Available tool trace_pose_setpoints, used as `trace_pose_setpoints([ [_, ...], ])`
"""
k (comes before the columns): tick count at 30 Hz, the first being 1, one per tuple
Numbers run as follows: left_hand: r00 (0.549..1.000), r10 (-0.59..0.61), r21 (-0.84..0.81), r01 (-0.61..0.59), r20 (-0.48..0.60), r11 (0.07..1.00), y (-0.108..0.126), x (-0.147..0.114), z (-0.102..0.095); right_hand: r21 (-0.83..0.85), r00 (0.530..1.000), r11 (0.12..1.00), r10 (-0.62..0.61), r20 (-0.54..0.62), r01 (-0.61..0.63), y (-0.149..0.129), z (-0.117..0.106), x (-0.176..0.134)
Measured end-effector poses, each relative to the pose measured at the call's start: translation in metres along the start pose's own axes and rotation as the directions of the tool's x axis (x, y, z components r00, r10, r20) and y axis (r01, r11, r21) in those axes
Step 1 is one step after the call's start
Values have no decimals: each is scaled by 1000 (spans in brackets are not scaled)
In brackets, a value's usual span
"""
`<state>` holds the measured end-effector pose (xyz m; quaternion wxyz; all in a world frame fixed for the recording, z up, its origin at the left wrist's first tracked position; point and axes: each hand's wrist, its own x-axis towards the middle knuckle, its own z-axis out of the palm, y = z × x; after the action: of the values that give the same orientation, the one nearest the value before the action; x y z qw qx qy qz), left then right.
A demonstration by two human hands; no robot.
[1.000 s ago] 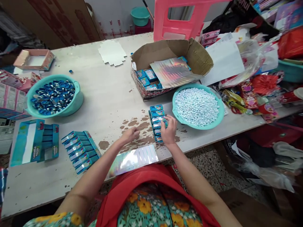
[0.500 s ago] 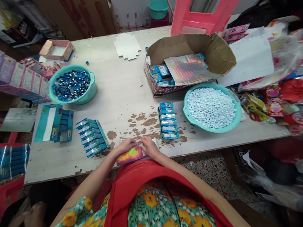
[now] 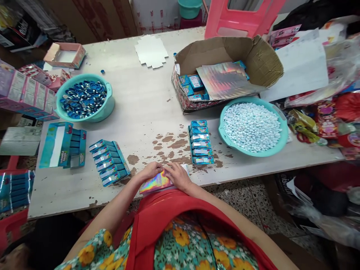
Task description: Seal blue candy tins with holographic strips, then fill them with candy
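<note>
At the table's front edge my left hand [image 3: 152, 171] is closed on the upper left edge of a shiny holographic sheet [image 3: 156, 182]. My right hand [image 3: 177, 176] lies over the sheet's right part, its fingers bent onto it close to the left hand. A white piece [image 3: 185, 168] shows behind the right hand. What the fingertips do is partly hidden. To the right stands a row of small blue tins [image 3: 201, 142], and to the left a similar row of blue tins [image 3: 108, 163].
A turquoise basin [image 3: 111, 108] holds blue-and-silver lids; another turquoise basin [image 3: 225, 137] holds pale candies. Behind it sits a cardboard box [image 3: 261, 56] with blue packs and holographic sheets. Blue display boxes [image 3: 63, 146] stand left. A white card stack [image 3: 151, 50] lies farther back.
Both hands stay together on the holographic sheet, with small finger shifts. The sheet has tilted slightly and its reflection is brighter. The whole view has shifted a little.
</note>
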<state>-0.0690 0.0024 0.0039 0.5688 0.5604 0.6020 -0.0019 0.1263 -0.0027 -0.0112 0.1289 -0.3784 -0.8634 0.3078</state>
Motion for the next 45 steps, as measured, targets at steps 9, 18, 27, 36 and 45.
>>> trace_pose_setpoints([
  [9,1000,12,9,-12,-15,1000,-6,13,0,-117,980,977,-165,112,178,3,-4,-4],
  [18,975,61,-3,-64,-214,998,21,8,-5,312,960,934,232,-160,-174,-17,-85,7],
  [27,960,274,-529,-261,-55,807,117,49,-22,624,726,715,605,-328,-315,30,-135,37],
  [36,965,263,-442,-246,-24,863,140,87,-52,584,595,712,678,-431,-389,74,-136,55],
  [45,964,159,-288,-217,-213,932,150,145,-44,421,474,727,679,-561,-543,122,-132,89],
])
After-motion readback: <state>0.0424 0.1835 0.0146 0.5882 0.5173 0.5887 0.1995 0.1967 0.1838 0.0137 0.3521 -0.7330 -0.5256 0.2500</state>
